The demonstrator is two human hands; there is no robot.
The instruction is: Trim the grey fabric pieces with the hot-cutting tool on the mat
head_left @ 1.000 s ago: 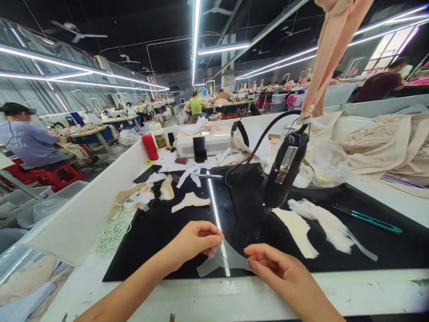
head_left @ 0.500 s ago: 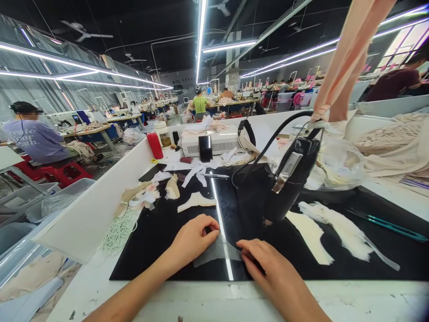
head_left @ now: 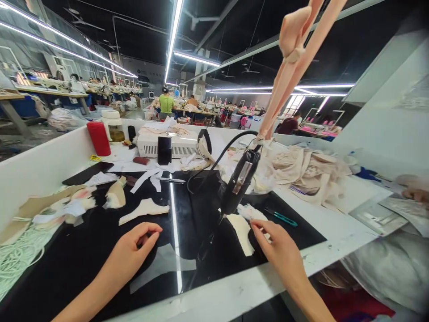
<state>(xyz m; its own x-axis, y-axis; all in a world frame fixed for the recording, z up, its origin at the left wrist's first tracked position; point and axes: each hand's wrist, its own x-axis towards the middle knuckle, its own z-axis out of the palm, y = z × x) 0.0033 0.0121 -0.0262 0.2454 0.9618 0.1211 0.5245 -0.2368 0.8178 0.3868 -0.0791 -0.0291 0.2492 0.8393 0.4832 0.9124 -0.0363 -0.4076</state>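
Observation:
My left hand rests on the black work mat with its fingers curled in a pinch at the upper left edge of a sheer fabric piece. My right hand lies further right. Its fingertips are pressed together on a cream fabric piece, beside a white lace scrap. Just above, a black hand tool hangs tip down from a peach strap, its cable looping back over the mat.
Teal scissors lie right of the lace. Cream scraps, white cord, a red cylinder, a white box and a phone stand behind. Heaped beige fabric fills the right. Other workers sit far back.
The view has swung right and closer. My right hand has let go of the sheer piece and moved right to the cream piece. My left hand stays at the sheer piece.

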